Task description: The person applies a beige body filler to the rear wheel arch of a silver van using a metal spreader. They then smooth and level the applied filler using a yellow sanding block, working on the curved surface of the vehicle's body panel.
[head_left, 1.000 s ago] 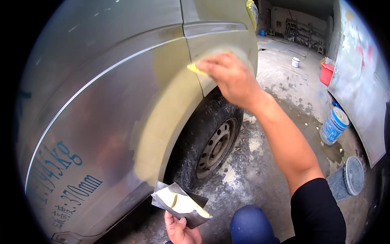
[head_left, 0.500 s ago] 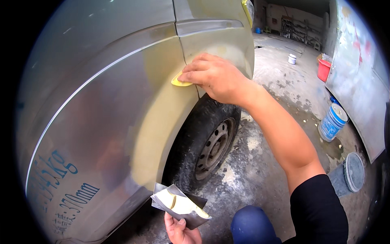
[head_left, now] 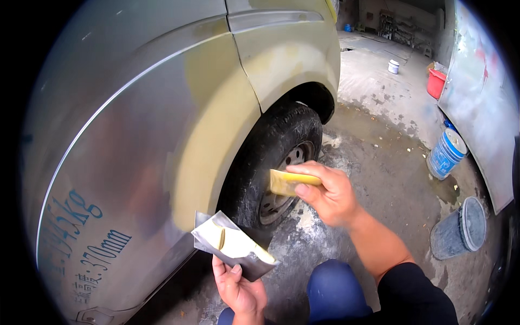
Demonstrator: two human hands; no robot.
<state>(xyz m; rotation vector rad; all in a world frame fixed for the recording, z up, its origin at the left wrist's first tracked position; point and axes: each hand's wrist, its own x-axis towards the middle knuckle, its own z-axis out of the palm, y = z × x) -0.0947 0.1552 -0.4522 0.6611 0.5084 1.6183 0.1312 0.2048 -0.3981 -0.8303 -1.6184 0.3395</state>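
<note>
My right hand (head_left: 327,192) grips a yellow spreader (head_left: 284,181), held in front of the wheel (head_left: 281,127) and up to the right of the board. My left hand (head_left: 238,287) holds a thin grey board (head_left: 206,233) from below, with pale cream paste (head_left: 236,241) spread on it. A silver-grey van body (head_left: 130,151) fills the left side; a pale yellow band of filler (head_left: 189,179) follows the edge of its wheel arch and continues across the panel seam above the tyre.
A blue-and-white bucket (head_left: 444,154), a grey bucket (head_left: 455,233), a red bucket (head_left: 436,84) and a small white pail (head_left: 393,66) stand on the stained floor at right, beside a leaning metal panel (head_left: 476,124). Shelving (head_left: 401,35) is at the back. My knee (head_left: 336,287) is below.
My right hand has left the filler above the wheel arch and moved down toward the board with the spreader. My left hand and the board have shifted slightly to the left.
</note>
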